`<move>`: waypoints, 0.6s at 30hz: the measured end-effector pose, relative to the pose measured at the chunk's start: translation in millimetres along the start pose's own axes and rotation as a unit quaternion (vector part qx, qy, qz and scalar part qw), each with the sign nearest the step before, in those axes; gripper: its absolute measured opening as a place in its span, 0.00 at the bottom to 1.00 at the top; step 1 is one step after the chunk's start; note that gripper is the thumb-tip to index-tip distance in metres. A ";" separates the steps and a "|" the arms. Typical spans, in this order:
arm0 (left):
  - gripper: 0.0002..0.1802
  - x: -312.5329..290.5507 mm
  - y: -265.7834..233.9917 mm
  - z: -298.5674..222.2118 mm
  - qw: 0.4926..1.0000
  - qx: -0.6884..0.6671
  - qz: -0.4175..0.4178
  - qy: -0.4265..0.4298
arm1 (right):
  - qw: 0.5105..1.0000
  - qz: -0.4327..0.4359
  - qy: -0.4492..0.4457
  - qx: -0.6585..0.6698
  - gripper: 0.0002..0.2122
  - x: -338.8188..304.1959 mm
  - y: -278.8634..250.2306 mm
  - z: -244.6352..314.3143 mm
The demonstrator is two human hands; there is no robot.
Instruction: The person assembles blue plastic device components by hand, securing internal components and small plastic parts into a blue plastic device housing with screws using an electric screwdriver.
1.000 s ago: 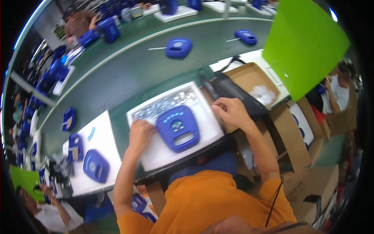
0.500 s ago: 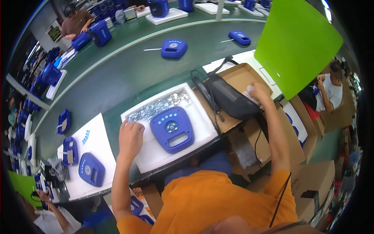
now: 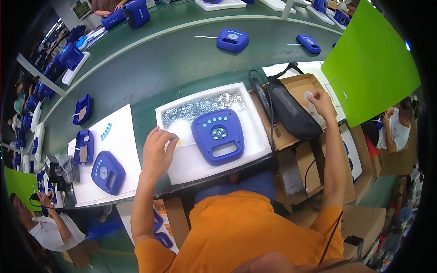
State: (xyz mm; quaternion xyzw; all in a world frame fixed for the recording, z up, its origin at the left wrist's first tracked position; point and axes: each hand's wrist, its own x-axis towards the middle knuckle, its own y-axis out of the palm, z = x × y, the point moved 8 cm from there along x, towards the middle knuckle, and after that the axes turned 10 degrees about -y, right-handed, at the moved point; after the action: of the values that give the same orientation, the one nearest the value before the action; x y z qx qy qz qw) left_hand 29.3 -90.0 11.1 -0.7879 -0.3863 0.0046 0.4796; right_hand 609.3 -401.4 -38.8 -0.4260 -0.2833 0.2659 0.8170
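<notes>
My right hand (image 3: pixel 323 104) is over the cardboard box tray, its fingertips pinching a small translucent round disc (image 3: pixel 308 96). Another pale disc shows just below the fingers. My left hand (image 3: pixel 158 152) hovers at the left edge of the white foam tray (image 3: pixel 182 168), fingers curled and thumb close to the index finger. A small yellow spot shows by its fingertips; whether they hold it I cannot make out. On the foam tray lies a blue plastic panel (image 3: pixel 205 143) with light-blue buttons, a round green part and a handle opening. Many small shiny metal pieces (image 3: pixel 200 108) fill the tray's far side.
A black pouch with a strap (image 3: pixel 293 109) and cables lies across the cardboard box tray (image 3: pixel 291 143). At left, another blue panel (image 3: pixel 108 173) rests on a white board (image 3: pixel 125 136). More blue panels (image 3: pixel 232 40) sit on the green belt. A green board (image 3: pixel 373 68) stands at right.
The view has shifted, so the bench appears further right and higher. My right hand's fingers have come up with a disc between them. My left hand stays beside the foam tray.
</notes>
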 end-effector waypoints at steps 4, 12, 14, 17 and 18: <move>0.01 -9.2 -6.4 -1.3 1.000 -0.012 0.006 -0.016 | 0.992 -0.007 -0.084 0.091 0.10 -12.0 4.3 64.5; 0.03 -4.0 -0.8 -25.1 0.994 -0.104 0.017 -0.019 | 0.913 0.007 -0.339 0.226 0.06 -112.1 68.4 296.2; 0.03 -5.6 1.1 -25.5 0.994 -0.105 0.015 -0.024 | 0.891 -0.024 -0.408 0.196 0.06 -129.8 83.6 338.1; 0.03 -7.0 0.1 -26.5 0.993 -0.111 0.013 -0.025 | 0.883 -0.015 -0.447 0.144 0.08 -141.6 107.5 350.6; 0.03 -8.4 -1.1 -26.0 0.993 -0.112 0.011 -0.027 | 0.873 -0.002 -0.476 0.108 0.09 -146.0 112.6 355.6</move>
State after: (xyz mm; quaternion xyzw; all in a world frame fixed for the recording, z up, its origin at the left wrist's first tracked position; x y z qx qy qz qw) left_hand 32.5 -114.5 22.9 -0.8403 -0.3886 -0.0124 0.3778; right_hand 240.4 -250.2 0.7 -0.1568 -0.6083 0.4637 0.6248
